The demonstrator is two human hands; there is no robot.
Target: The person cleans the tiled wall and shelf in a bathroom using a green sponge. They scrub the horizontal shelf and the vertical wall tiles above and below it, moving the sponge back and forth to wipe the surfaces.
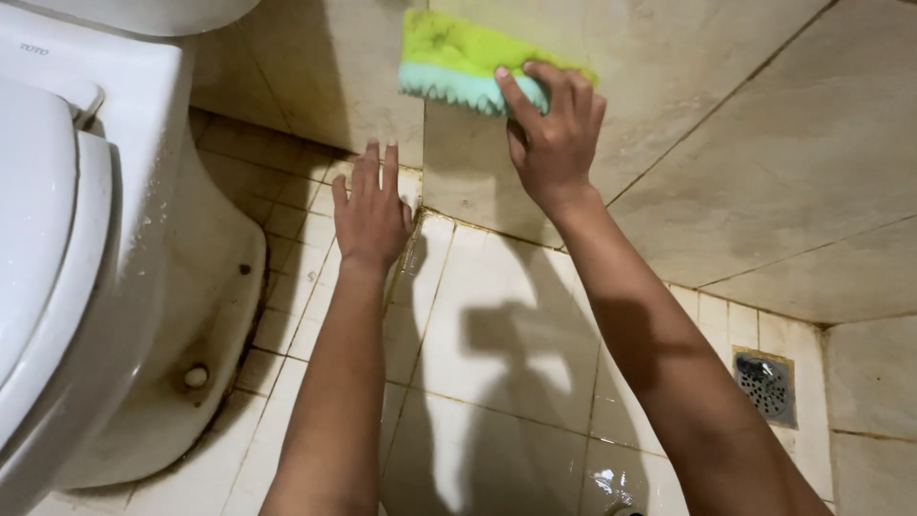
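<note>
My right hand [554,134] grips a scrubbing sponge [458,59] with a yellow-green top and a pale teal toothed underside, pressed against the beige tiled wall [726,143]. The sponge looks soiled with dark smudges. My left hand [371,205] rests flat on the wet floor tiles [497,325], fingers together and stretched toward the base of the wall, holding nothing. It lies below and left of the sponge, close to the stained grout line at the wall corner.
A white toilet [86,248] fills the left side, its base grimy where it meets the floor. A metal floor drain [765,384] sits at the right near the wall. Shadows of my arms fall across the wet floor.
</note>
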